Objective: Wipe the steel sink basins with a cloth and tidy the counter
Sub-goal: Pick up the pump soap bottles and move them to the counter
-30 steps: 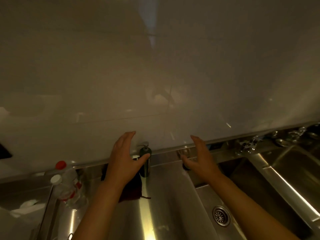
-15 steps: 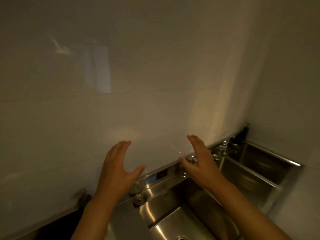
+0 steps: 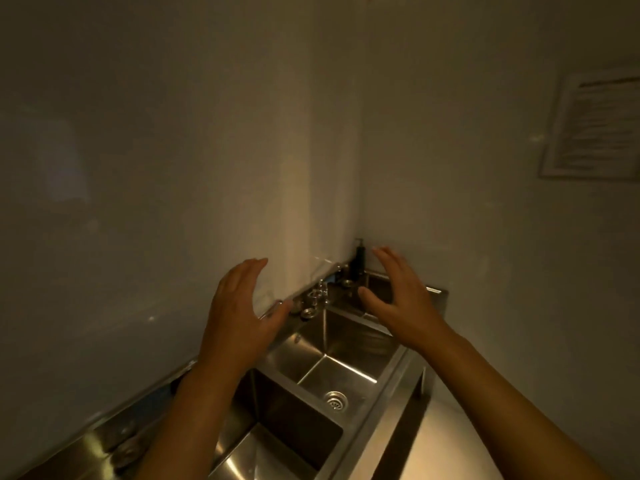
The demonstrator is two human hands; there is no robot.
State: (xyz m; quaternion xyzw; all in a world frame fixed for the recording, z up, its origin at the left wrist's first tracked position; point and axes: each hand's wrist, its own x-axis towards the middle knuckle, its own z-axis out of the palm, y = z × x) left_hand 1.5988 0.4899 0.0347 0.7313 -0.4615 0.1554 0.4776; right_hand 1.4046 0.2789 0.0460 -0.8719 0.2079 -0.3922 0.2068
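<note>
A steel sink unit runs along the wall toward the corner. Its middle basin (image 3: 346,362) shows a round drain (image 3: 335,399); a nearer basin (image 3: 287,420) lies partly under my left forearm, and a far basin (image 3: 381,287) sits in the corner behind my right hand. My left hand (image 3: 239,317) and my right hand (image 3: 398,296) are raised above the basins, palms facing each other, fingers straight, holding nothing. No cloth is in view.
Tap fittings (image 3: 317,296) stand on the back ledge between the hands. A dark soap dispenser (image 3: 358,259) sits in the corner. A framed notice (image 3: 595,126) hangs on the right wall. The sink's front rim (image 3: 391,386) runs down the right side.
The view has swung right along the sink to the corner. The bottle, dark cloth and first dispenser have left the view. Both hands stay raised and empty.
</note>
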